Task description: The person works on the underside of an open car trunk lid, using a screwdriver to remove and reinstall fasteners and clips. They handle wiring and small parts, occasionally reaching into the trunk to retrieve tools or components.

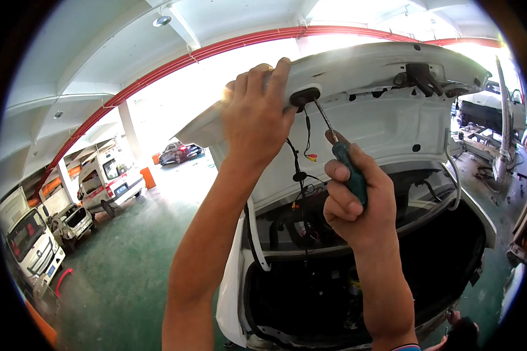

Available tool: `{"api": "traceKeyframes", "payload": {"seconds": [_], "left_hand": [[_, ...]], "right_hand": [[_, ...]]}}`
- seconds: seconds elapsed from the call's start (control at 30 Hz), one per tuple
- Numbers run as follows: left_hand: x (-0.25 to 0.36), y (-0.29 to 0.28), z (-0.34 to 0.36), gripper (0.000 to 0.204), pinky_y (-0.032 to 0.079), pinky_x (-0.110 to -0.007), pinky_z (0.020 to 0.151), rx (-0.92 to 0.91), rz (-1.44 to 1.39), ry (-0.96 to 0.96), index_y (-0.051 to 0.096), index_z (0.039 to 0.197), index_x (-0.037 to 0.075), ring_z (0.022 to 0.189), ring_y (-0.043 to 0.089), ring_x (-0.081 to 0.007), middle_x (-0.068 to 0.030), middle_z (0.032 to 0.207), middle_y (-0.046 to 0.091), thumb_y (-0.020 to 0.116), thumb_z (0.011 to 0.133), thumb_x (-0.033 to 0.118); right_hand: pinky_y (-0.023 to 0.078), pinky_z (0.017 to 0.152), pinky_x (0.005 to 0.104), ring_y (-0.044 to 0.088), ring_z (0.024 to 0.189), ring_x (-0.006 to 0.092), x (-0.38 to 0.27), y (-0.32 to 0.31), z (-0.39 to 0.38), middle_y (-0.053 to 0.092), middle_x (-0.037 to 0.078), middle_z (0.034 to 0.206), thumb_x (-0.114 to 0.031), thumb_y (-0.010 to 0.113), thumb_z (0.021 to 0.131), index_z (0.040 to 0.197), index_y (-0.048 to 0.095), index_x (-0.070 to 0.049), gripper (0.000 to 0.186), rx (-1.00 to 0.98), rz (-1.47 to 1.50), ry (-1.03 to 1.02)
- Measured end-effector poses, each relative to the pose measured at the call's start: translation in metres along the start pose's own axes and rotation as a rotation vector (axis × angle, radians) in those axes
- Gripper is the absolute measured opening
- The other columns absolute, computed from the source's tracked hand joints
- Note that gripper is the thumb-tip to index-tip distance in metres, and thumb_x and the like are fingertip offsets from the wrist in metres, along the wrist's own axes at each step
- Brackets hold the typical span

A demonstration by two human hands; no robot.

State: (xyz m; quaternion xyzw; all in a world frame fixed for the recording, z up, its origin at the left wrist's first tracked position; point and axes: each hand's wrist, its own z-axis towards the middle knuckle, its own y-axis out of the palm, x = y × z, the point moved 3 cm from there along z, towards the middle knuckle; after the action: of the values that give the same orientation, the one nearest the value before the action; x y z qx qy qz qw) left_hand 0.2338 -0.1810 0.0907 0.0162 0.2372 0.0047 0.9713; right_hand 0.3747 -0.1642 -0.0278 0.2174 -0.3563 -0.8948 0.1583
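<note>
The small black oval fitting (305, 96) is seated in the inner edge of the raised white metal boot lid (386, 117), up near the top of the view, and the thin steel shaft of the green-handled screwdriver (342, 161) is being held with its tip right at that fitting. By the look of it, the fitting is not yet freed (or not yet made fast; which way the work runs cannot be told from here).

The screwdriver's handle is wrapped by the right hand (357, 202), fingers curled tight around it and the thumb laid along the grip. The lid's edge just beside the fitting is being steadied by the left hand (256, 114), fingers pressed together and hooked over the rim.

Thin black wires (301, 169) with small red and yellow plugs are left dangling from the fitting down toward the open boot (357, 275), so the wiring appears unfinished.

Further out, a white car body (234, 292) is seen around the boot, white vans (108, 181) are parked on the green floor (134, 257) to the left, and a red pipe (158, 73) is run along the ceiling.
</note>
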Motion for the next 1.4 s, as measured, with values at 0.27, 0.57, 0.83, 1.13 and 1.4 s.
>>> {"api": "traceKeyframes", "payload": {"seconds": [0.27, 0.57, 0.83, 1.13, 1.4], "left_hand": [[-0.005, -0.004, -0.004, 0.078, 0.039, -0.045, 0.092, -0.007, 0.009, 0.013, 0.052, 0.134, 0.013, 0.105, 0.054, -0.027, -0.0098, 0.115, 0.056, 0.084, 0.064, 0.022], [0.001, -0.005, 0.005, 0.074, 0.041, -0.044, 0.087, -0.019, -0.054, -0.098, 0.053, 0.126, 0.003, 0.101, 0.056, -0.0283, -0.0123, 0.106, 0.061, 0.085, 0.066, 0.032], [-0.004, -0.003, 0.004, 0.074, 0.04, -0.044, 0.087, -0.024, -0.046, -0.063, 0.053, 0.125, 0.003, 0.101, 0.055, -0.0285, -0.0125, 0.108, 0.061, 0.084, 0.066, 0.036], [-0.002, -0.016, 0.003, 0.071, 0.039, -0.046, 0.092, -0.094, -0.108, -0.072, 0.051, 0.13, 0.002, 0.107, 0.054, -0.03, -0.0141, 0.114, 0.059, 0.08, 0.072, 0.031], [0.035, 0.014, -0.042, 0.036, 0.044, -0.029, 0.06, -0.258, -0.993, -0.83, 0.065, 0.094, -0.002, 0.067, 0.058, -0.0173, -0.0091, 0.081, 0.063, 0.075, 0.084, 0.032]], "right_hand": [[0.042, 0.047, 0.024, 0.055, 0.055, 0.0117, -0.004, 0.007, -0.002, 0.062, 0.008, 0.079, -0.014, 0.055, 0.091, 0.134, 0.05, 0.001, 0.046, 0.292, -1.518, -0.442], [0.038, 0.044, 0.0237, 0.055, 0.056, 0.0142, -0.007, 0.004, -0.002, 0.062, 0.014, 0.086, -0.014, 0.044, 0.084, 0.125, 0.053, 0.011, 0.049, 0.339, -0.903, -0.314], [0.041, 0.043, 0.0217, 0.057, 0.057, 0.0135, -0.002, 0.006, -0.001, 0.062, 0.013, 0.087, -0.014, 0.045, 0.088, 0.128, 0.05, 0.009, 0.046, 0.313, -0.774, -0.287], [0.048, 0.055, 0.0299, 0.065, 0.069, 0.0254, -0.01, 0.012, 0.0, 0.066, 0.018, 0.095, -0.012, 0.054, 0.089, 0.128, 0.054, 0.004, 0.042, 0.343, -1.31, -0.366], [0.05, 0.079, 0.0443, 0.065, 0.091, 0.0387, 0.001, 0.015, -0.007, 0.067, 0.021, 0.101, -0.012, 0.068, 0.082, 0.125, 0.054, 0.0, 0.047, 0.492, -2.129, -0.812]]}}
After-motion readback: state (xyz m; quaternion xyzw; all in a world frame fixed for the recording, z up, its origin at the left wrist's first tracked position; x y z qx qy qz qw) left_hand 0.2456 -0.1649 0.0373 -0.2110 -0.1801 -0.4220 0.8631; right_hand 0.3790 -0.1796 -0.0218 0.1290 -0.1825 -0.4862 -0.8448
